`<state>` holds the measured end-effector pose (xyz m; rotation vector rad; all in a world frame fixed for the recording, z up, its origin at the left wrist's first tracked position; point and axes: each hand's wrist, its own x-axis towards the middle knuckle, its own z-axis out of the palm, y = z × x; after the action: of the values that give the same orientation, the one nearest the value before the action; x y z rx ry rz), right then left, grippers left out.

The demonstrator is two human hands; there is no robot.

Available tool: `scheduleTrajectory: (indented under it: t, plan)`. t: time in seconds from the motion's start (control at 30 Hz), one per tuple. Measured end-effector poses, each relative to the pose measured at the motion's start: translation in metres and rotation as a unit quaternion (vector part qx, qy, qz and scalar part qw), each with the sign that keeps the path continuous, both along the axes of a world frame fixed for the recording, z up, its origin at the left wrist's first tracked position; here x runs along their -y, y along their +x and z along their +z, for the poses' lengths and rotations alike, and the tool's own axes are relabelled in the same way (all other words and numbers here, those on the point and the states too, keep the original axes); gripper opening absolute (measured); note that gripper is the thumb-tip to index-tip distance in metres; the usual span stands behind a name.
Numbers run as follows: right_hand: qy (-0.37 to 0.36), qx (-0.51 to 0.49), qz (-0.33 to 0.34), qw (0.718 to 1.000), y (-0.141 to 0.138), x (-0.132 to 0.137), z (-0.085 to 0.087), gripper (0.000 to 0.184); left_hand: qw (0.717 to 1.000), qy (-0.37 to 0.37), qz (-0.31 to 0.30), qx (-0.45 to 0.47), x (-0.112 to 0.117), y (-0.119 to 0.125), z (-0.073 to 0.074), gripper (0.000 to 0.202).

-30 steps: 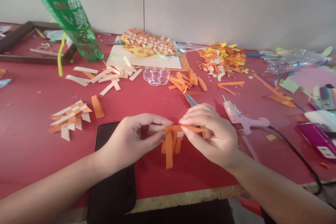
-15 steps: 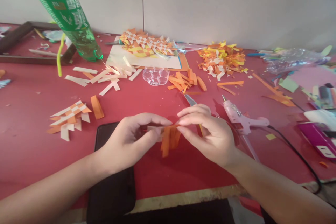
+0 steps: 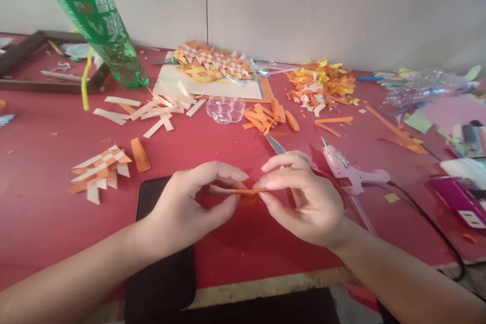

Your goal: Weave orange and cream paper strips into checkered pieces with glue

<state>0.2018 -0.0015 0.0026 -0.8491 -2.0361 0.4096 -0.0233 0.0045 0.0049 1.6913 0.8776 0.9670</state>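
My left hand [image 3: 193,202] and my right hand [image 3: 304,197] meet over the red table [image 3: 45,212], each pinching one end of a small bundle of orange and cream paper strips [image 3: 243,191]. The bundle is turned edge-on, so it shows only as a thin orange line between my fingertips. Both hands have thumb and fingers pressed together on it. A black phone [image 3: 163,268] lies under my left wrist. Scissors [image 3: 276,145] lie just behind my right hand.
A pink glue gun [image 3: 351,172] with a black cord lies right of my right hand. A woven orange-and-cream piece [image 3: 100,167] lies left, loose strips [image 3: 152,110] and scraps [image 3: 321,86] behind. A tilted green bottle [image 3: 98,20] stands back left, a clear palette [image 3: 226,110] in the middle.
The strip bundle hung down with its strips showing flat; my hands have turned it level, so it now appears edge-on. Both hands stayed in place.
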Motion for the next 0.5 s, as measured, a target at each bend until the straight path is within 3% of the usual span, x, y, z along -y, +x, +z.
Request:
scheduleTrajectory:
  t: [0.17, 0.33, 0.5]
  plan:
    - [-0.093, -0.048, 0.002, 0.994, 0.0004, 0.0024, -0.0035, 0.031, 0.998, -0.055, -0.018, -0.007, 0.0022, -0.0017, -0.0038, 0.035]
    - [-0.152, -0.073, 0.017, 0.986, -0.0006, 0.0037, -0.0052, 0.030, 0.989, -0.143, -0.028, 0.007, 0.0001, 0.0002, 0.0000, 0.025]
    - [-0.208, -0.120, 0.037, 0.970, -0.0028, 0.0048, -0.0039, 0.027, 0.985, -0.163, -0.052, 0.031, -0.0026, 0.0018, 0.0017, 0.021]
